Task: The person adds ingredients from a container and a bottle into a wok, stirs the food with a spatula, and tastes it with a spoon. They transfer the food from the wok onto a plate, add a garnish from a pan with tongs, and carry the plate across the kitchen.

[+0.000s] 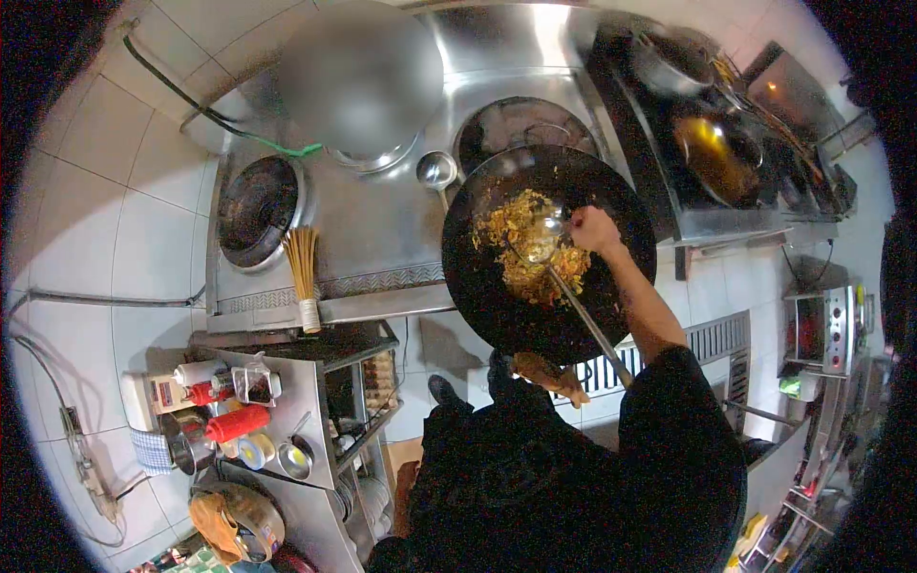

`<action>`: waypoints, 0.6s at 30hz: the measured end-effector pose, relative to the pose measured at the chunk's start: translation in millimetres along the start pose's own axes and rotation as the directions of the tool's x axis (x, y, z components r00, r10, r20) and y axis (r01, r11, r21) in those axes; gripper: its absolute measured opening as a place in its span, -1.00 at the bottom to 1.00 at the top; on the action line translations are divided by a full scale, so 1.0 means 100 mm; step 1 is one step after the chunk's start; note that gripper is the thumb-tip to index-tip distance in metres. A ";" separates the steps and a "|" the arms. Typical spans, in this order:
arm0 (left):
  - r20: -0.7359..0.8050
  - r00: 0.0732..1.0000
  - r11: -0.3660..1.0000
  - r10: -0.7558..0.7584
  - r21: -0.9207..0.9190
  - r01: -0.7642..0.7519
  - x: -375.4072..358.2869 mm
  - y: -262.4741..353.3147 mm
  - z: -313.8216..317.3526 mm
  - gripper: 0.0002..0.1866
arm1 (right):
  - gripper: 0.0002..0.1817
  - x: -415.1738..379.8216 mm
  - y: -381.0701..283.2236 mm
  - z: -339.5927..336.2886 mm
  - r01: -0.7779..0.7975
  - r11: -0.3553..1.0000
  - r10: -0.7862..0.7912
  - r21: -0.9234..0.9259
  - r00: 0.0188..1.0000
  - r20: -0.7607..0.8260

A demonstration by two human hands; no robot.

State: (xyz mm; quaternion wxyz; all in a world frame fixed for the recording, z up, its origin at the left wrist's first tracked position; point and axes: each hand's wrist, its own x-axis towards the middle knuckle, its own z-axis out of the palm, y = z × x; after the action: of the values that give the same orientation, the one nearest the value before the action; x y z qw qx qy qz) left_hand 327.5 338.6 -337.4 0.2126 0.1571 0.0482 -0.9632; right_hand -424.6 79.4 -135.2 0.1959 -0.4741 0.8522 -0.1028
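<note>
My right hand [597, 230] reaches over a large black wok [478, 306], its fingers closed. They are at the edge of a shiny round utensil head [544, 232], and glare hides exactly what they grip. Beneath lies a yellow-brown heap of chopped, fried food [525, 272]. A long metal ladle handle [597, 334] slants from the food over the wok's near rim. A brown, wooden-looking piece [552, 375] juts out under that rim. My left hand [407, 476] hangs low beside my body, away from the wok; its fingers are too dark to make out.
The wok sits on a steel stove [382, 229] with a black burner [258, 210] at left. A bamboo whisk [304, 277] and a metal ladle [437, 172] lie there. Another oily wok [716, 158] stands right. Red bottles [237, 423] crowd the side counter.
</note>
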 end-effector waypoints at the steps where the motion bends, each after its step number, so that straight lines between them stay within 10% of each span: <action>1: 0.006 1.000 1.000 -0.005 0.006 0.005 0.01 0.04 -0.03 -0.69 | -0.69 -0.05 0.02 0.01 -0.006 1.000 0.006 -0.002 1.000 -0.005; 8: 0.099 0.993 0.992 -0.067 0.112 0.056 0.18 0.38 -0.11 -0.70 | -0.77 -0.44 -0.01 -0.17 0.070 0.991 -0.051 0.110 0.986 -0.160; 10: -0.117 0.990 0.909 0.084 0.415 -0.028 0.11 0.46 -0.12 -0.68 | -0.78 -0.63 -0.11 -0.32 0.054 0.990 -0.032 0.131 0.986 -0.164; 11: -0.218 0.950 0.623 0.224 0.782 0.032 0.08 0.50 -0.06 -0.67 | -0.76 -0.72 -0.14 -0.39 0.079 0.986 -0.055 0.148 0.986 -0.158; 12: -0.240 0.902 0.006 0.359 0.967 0.255 0.04 0.54 -0.17 -0.66 | -0.74 -0.81 -0.19 -0.48 0.105 0.981 -0.080 0.163 0.985 -0.153; 14: -0.146 0.900 -0.558 0.410 0.741 0.374 0.07 0.63 -0.31 -0.64 | -0.75 -1.12 -0.52 -0.81 0.091 0.988 -0.072 0.127 0.987 -0.147; 18: -0.088 0.915 -0.789 0.394 0.478 0.386 0.11 0.75 -0.44 -0.59 | -0.78 -1.86 -1.26 -1.54 0.338 0.940 -0.324 0.052 0.929 -0.180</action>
State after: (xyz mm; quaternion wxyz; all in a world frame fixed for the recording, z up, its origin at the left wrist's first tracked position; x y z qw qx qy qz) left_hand 362.3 273.4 -384.4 -0.0974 0.4395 -0.8563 -0.2532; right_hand -306.0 168.5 93.4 0.1225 -0.5921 0.7686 -0.2089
